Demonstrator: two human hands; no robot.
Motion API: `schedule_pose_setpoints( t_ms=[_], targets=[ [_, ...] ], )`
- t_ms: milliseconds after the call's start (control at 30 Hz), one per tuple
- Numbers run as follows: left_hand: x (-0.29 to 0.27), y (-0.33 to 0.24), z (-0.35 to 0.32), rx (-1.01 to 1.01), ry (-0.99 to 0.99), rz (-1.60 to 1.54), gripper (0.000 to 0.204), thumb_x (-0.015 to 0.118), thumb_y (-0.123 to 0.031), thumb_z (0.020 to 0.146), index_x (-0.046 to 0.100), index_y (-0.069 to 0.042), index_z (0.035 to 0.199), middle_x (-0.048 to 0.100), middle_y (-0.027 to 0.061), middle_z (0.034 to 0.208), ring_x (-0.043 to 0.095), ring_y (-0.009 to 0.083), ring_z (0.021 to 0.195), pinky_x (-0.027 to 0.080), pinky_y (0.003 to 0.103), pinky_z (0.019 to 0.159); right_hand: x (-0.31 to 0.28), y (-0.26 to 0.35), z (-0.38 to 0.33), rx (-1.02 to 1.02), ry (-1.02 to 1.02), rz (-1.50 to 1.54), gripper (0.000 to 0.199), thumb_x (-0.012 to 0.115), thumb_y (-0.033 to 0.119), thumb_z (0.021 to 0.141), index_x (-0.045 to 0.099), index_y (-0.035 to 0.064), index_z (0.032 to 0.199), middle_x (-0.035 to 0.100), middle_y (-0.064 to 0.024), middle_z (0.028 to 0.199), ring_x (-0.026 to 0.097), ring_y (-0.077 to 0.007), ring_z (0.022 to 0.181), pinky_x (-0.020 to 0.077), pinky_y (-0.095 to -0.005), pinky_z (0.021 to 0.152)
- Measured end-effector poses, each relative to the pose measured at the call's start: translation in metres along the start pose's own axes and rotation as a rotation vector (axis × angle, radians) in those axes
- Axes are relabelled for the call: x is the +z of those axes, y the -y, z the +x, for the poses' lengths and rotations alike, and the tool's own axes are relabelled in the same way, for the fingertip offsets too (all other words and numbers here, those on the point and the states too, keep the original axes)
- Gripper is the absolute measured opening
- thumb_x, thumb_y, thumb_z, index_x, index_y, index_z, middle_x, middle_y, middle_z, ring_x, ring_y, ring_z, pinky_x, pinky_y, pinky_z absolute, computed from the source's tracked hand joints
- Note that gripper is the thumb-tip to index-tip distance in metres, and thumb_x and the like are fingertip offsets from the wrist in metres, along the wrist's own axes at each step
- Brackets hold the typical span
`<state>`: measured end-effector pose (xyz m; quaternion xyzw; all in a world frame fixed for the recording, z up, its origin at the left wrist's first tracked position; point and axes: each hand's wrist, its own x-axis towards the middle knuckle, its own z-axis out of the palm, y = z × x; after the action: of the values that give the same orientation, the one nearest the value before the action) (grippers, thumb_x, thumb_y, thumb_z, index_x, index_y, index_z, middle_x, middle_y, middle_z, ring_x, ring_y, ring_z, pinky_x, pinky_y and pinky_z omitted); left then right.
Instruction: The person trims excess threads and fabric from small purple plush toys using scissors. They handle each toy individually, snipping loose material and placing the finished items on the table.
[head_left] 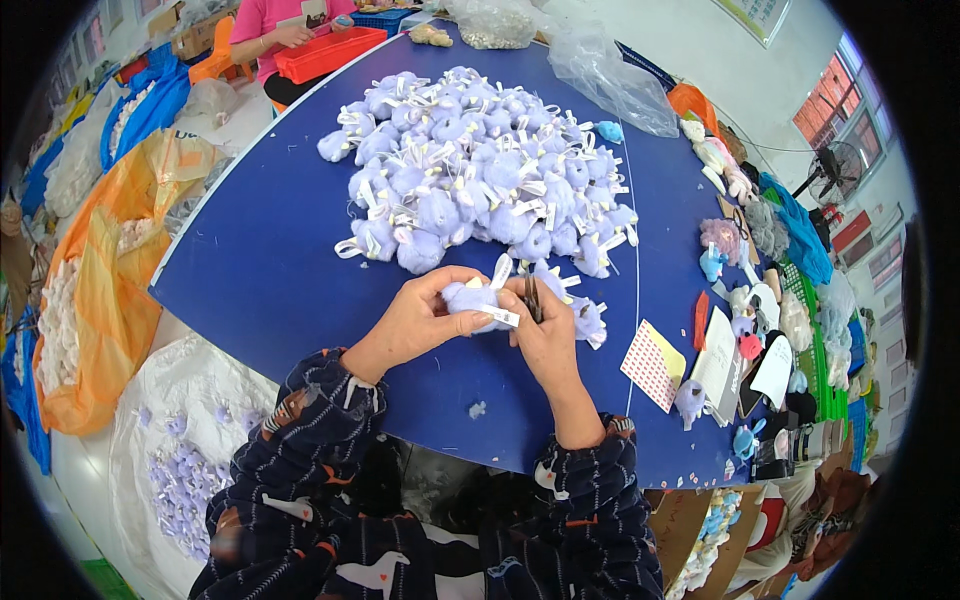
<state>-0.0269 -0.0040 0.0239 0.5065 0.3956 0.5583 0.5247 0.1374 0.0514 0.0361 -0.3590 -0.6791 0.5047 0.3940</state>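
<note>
My left hand (408, 325) has its fingers closed round a small lavender plush toy (464, 297) that carries a white ribbon loop and a white printed tag. Close beside it, my right hand (548, 345) grips small dark scissors (533, 298), and its fingertips meet the toy's right side. The scissors' blades are partly hidden by the fingers. A large pile of similar lavender plush toys (470, 170), with ribbon loops and tags, lies just beyond my hands. A few more plush toys (590, 318) rest right behind my right hand.
The blue table (270, 250) carries a sticker sheet (655, 365), papers and assorted plush toys on the right. A white sack (150, 400) with lavender pieces lies at lower left, near an orange bag (100, 300). Across the table, a person in pink handles a red tray (330, 55).
</note>
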Motion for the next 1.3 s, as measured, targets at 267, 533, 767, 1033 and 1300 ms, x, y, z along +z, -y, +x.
schedule_pose_setpoints(
  t_ms=[267,533,767,1033,1300],
  targets=[
    [-0.001,0.003,0.004,-0.163,0.012,-0.295,0.038,0.057,-0.013,0.086,0.045,-0.002,0.12,0.057,0.0081,0.098,0.057,0.0115,0.085,0.049,0.024,0.073,-0.004,-0.009,0.006,0.112,-0.057,0.249,0.02,0.061,0.023,0.084,0.057,0.004,0.076,0.051,0.0027,0.058,0.043,-0.0028,0.044,0.033,-0.0173,0.039],
    [-0.007,0.01,0.006,0.044,-0.142,-0.173,0.036,0.062,-0.009,0.082,0.049,-0.002,0.115,0.057,0.0064,0.1,0.056,0.0117,0.085,0.048,0.023,0.072,-0.012,0.001,0.002,0.015,-0.202,0.027,0.028,0.06,0.025,0.084,0.06,-0.0016,0.09,0.053,0.0021,0.065,0.044,-0.0032,0.056,0.0348,-0.0188,0.049],
    [0.005,0.007,0.002,0.458,-0.211,0.502,0.034,0.061,0.0,0.077,0.053,0.0,0.11,0.056,0.0078,0.101,0.056,0.0156,0.09,0.047,0.028,0.077,0.003,-0.005,-0.003,0.07,-0.051,0.14,0.023,0.061,0.016,0.082,0.055,0.0007,0.098,0.054,0.0003,0.071,0.047,-0.0043,0.058,0.0394,-0.0202,0.052],
    [0.004,-0.001,0.002,0.043,-0.117,-0.286,0.038,0.053,-0.006,0.085,0.043,-0.002,0.122,0.051,0.0077,0.112,0.055,0.0141,0.093,0.048,0.028,0.078,-0.011,-0.029,0.003,0.245,0.087,0.69,0.012,0.053,0.012,0.084,0.056,0.0042,0.093,0.053,0.0008,0.065,0.043,-0.0046,0.048,0.0358,-0.0211,0.041],
    [-0.001,0.008,0.004,-0.039,-0.136,-0.278,0.039,0.06,-0.005,0.082,0.046,-0.002,0.118,0.057,0.0071,0.104,0.056,0.0124,0.091,0.048,0.025,0.076,-0.001,-0.001,0.002,0.12,-0.132,0.216,0.029,0.059,0.023,0.084,0.057,0.0011,0.104,0.06,-0.0031,0.079,0.044,-0.0037,0.05,0.0342,-0.0186,0.041]
  ],
)
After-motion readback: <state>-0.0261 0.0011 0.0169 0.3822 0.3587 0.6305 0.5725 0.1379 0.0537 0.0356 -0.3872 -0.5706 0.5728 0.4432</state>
